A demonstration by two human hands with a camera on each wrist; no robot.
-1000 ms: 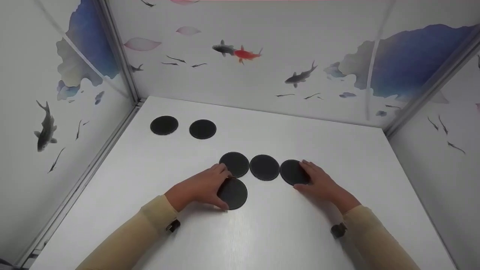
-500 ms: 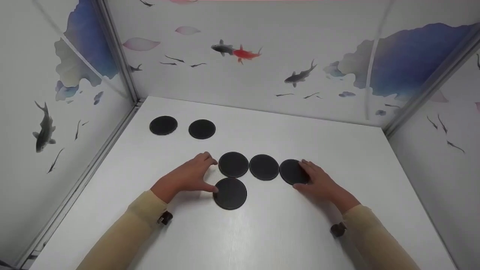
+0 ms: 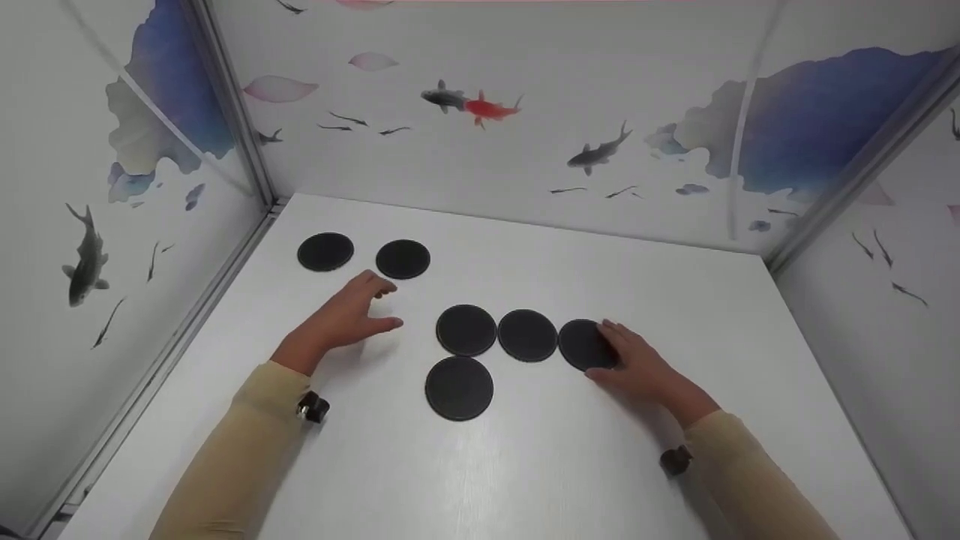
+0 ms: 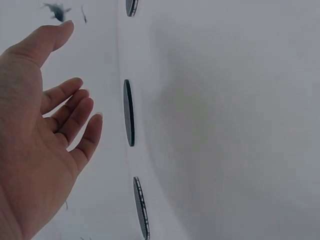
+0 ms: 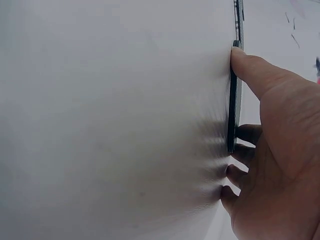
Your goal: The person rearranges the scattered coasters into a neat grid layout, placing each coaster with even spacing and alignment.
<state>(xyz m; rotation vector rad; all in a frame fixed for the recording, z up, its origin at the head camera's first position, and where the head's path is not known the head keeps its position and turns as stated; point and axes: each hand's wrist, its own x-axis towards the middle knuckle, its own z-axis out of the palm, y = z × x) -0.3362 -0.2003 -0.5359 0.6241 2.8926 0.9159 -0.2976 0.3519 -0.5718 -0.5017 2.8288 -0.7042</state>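
Observation:
Several flat black round coasters lie on the white table. Three touch in a row: a left coaster (image 3: pixel 465 330), a middle coaster (image 3: pixel 527 335) and a right coaster (image 3: pixel 581 345). Just below the left one, a front coaster (image 3: pixel 459 388) meets its edge. My right hand (image 3: pixel 641 364) holds the right coaster by its rim, thumb at the near edge and fingers along the far side; the right wrist view shows this coaster (image 5: pixel 232 100) edge-on. My left hand (image 3: pixel 341 319) hovers with nothing in it, its fingers spread close to a back coaster (image 3: pixel 403 259).
One more coaster (image 3: pixel 325 251) sits at the table's back left corner. White panels printed with fish enclose the table (image 3: pixel 540 480) at the back, left and right. Each wrist carries a small black camera, such as the left camera (image 3: pixel 313 407).
My left hand has let go of the front coaster and moved back and left toward the back coasters. That coaster has shifted slightly left. My right hand stays on the right coaster.

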